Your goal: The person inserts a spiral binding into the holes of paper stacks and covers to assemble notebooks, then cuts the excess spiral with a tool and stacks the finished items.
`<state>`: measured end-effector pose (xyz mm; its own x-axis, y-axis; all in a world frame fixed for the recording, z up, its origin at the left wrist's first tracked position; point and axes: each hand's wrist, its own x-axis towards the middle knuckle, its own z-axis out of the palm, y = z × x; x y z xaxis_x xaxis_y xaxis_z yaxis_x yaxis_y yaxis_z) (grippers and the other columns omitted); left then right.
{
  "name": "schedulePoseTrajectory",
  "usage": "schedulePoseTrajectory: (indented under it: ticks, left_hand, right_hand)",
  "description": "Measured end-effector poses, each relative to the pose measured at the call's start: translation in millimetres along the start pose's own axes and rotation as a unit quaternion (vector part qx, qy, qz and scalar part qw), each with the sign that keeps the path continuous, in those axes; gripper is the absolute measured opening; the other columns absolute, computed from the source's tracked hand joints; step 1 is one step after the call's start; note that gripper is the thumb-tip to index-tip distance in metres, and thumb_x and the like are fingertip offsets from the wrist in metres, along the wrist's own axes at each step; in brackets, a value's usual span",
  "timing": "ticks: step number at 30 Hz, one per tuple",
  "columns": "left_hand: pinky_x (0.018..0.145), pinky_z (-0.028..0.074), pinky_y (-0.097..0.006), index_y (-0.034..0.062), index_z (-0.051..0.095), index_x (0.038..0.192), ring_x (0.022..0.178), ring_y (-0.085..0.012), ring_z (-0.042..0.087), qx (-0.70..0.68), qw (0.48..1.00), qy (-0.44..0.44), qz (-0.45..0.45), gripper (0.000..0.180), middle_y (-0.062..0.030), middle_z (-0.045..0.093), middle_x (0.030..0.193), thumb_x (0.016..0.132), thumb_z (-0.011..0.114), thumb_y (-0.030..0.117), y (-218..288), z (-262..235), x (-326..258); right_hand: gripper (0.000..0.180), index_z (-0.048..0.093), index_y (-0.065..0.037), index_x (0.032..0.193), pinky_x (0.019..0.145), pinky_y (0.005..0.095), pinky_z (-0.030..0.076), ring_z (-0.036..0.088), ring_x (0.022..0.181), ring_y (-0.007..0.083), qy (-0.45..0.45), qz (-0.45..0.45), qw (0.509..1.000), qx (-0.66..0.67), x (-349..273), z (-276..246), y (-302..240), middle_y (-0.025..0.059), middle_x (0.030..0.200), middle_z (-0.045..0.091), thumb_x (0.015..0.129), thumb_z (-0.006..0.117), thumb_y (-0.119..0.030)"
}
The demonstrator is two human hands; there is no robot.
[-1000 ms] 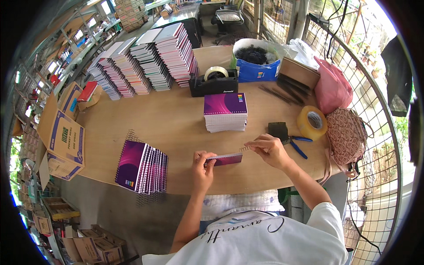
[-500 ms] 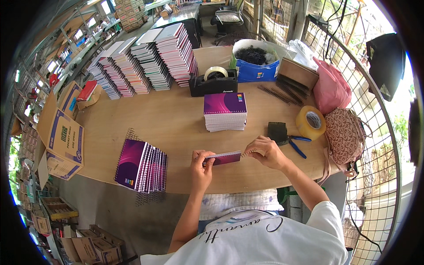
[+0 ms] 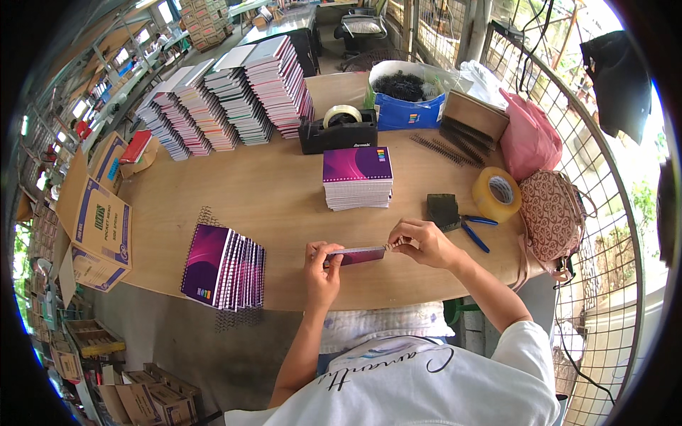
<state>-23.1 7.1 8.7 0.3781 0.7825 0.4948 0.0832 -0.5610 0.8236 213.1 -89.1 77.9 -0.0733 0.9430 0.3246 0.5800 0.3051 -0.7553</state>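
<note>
At the bench's left edge we see an open brown cardboard box [image 3: 96,231] with blue print panels. More brown cartons [image 3: 145,394] sit on the floor below. A blue box [image 3: 406,113] stands at the far side.

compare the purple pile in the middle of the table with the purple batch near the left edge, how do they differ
The middle stack of notebooks lies flat, squared up, with no coils visible; the fanned row of notebooks leans overlapping and has black spiral coils along its edge. The stack sits beyond the left hand and right hand; the row lies to their left. Both share purple covers.
</note>
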Motion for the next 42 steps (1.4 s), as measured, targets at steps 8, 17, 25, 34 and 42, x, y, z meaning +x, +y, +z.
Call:
schedulePoseTrajectory:
  ticks: [8,17,25,34,42]
  left_hand:
    - [0.065,0.050,-0.030,0.0068,0.066,0.100,0.087,-0.0197,0.055,0.003,1.000,0.005,0.007,0.010,-0.0084,0.051,0.097,0.093,0.067,0.013,1.4,0.5,-1.4]
    - [0.067,0.048,-0.032,0.0068,0.066,0.100,0.084,-0.0215,0.055,0.010,1.000,-0.001,0.023,0.009,-0.0089,0.051,0.095,0.091,0.067,0.011,-1.6,2.9,-3.7]
    - [0.068,0.047,-0.032,0.0061,0.065,0.099,0.087,-0.0213,0.054,-0.005,1.000,-0.015,-0.008,0.011,-0.0087,0.051,0.096,0.089,0.069,0.009,5.2,4.3,-3.6]
    - [0.072,0.045,-0.037,0.0057,0.056,0.093,0.081,-0.0248,0.053,0.027,0.999,-0.029,0.004,0.043,-0.0082,0.051,0.089,0.071,0.087,0.026,14.2,12.8,10.3]
    - [0.068,0.042,-0.030,0.0064,0.049,0.092,0.080,-0.0172,0.047,0.008,0.992,-0.085,0.088,0.050,-0.0035,0.045,0.087,0.071,0.088,0.029,-0.8,25.9,20.2]
  right_hand:
    - [0.013,0.064,-0.005,0.096,0.064,0.0414,0.051,0.066,0.079,0.0307,-0.022,-0.048,0.995,-0.080,2.1,-1.9,3.3,0.0080,0.084,0.067,0.086,0.069,-0.012]
    - [0.012,0.061,-0.007,0.095,0.059,0.0420,0.052,0.065,0.077,0.0330,-0.032,-0.014,0.982,-0.184,2.9,9.6,-14.0,0.0089,0.099,0.062,0.087,0.067,-0.014]
    - [0.037,0.061,-0.011,0.123,0.095,0.0483,0.048,0.058,0.114,0.0345,-0.048,-0.068,0.957,-0.279,-0.8,11.8,-14.5,0.0117,0.128,0.059,0.093,0.062,-0.034]
    - [0.068,0.062,-0.004,0.129,0.109,0.0435,0.037,0.047,0.129,0.0362,-0.129,0.164,0.921,-0.328,-16.3,-87.7,40.0,0.0192,0.145,0.047,0.079,0.072,-0.049]
    - [0.062,0.068,0.006,0.114,0.101,0.0375,0.042,0.058,0.116,0.0283,-0.217,0.104,0.945,0.221,5.6,-61.6,19.7,0.0156,0.125,0.063,0.087,0.065,-0.049]
